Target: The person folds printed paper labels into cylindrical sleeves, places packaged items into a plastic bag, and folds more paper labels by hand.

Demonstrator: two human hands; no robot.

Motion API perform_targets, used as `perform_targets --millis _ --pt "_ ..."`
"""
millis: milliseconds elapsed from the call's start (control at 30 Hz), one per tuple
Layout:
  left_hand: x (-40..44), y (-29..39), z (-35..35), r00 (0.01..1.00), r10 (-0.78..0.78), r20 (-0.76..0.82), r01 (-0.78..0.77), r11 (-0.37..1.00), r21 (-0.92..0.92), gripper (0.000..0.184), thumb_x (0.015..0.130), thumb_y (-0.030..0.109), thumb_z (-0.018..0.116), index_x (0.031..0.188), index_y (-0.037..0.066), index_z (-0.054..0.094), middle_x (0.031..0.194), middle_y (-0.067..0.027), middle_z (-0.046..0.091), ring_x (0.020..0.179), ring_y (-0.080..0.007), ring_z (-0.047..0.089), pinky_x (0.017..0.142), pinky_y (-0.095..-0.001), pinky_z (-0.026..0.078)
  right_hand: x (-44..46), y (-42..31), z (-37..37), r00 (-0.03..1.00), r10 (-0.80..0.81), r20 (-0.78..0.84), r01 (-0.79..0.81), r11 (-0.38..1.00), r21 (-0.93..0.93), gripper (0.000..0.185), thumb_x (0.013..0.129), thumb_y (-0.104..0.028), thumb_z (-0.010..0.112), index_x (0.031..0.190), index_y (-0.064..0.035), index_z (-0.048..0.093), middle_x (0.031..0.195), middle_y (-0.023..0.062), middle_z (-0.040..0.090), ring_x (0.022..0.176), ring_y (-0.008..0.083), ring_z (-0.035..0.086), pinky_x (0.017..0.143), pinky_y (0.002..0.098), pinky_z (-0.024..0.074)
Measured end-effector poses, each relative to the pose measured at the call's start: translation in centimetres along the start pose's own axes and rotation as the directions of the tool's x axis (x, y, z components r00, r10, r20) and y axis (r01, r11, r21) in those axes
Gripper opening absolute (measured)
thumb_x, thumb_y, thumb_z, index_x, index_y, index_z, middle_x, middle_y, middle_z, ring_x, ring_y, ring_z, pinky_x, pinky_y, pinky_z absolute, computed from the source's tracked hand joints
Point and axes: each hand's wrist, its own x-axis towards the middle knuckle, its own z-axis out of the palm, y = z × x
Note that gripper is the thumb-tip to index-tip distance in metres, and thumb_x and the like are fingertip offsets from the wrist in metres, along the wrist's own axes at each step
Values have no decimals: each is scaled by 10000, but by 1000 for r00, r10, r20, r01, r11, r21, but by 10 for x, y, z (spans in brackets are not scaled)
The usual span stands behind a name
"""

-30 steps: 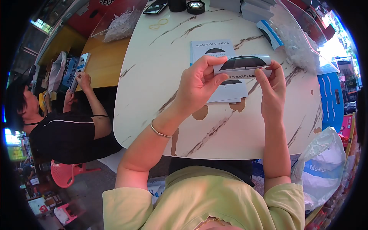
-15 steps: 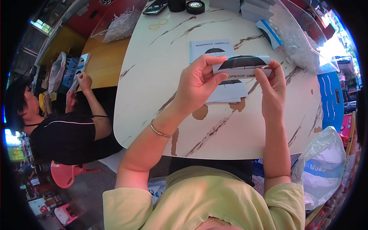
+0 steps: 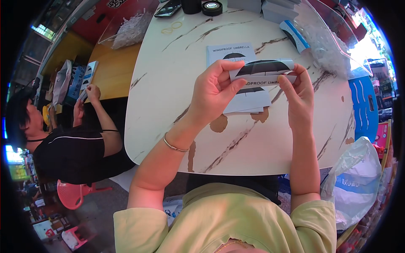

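A printed paper sheet (image 3: 268, 67) with a black umbrella picture is curled over between my two hands, above the table. The words on its folded-up lower edge read partly "WINDPROOF UMBRELLA". My left hand (image 3: 215, 86) pinches its left end between thumb and fingers. At the right end, my right hand (image 3: 298, 86) grips it, thumb on the lower edge. Beneath, a small stack of similar sheets (image 3: 230, 49) lies on the marble-patterned table (image 3: 168, 105), partly hidden by my hands. A curled blue-and-white printed piece (image 3: 294, 36) rests farther back on the right.
Rubber bands (image 3: 172, 28), a phone (image 3: 168, 8) and a round black object (image 3: 212, 7) lie at the back. On the right stands a clear bin (image 3: 333, 59) of crumpled transparent plastic. A white plastic bag (image 3: 354, 177) hangs near the table's right edge. Another person (image 3: 71, 147) works at the left.
My hands and the curled sheet have shifted very slightly left in view, along with the table. Both hands keep their hold; the sheet's fold looks nearly the same.
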Motion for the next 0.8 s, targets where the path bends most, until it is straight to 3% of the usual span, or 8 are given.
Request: perform_targets --millis 800 --pt "2 6 1 999 -34 -31 33 998 -46 236 822 -59 535 1049 -18 486 961 -114 612 903 -124 585 804 -255 492 0 -2 0 1000 0 -13 -1 1000 -24 260 820 -64 593 1044 10 483 899 43 559 852 92 523 775 227 414"
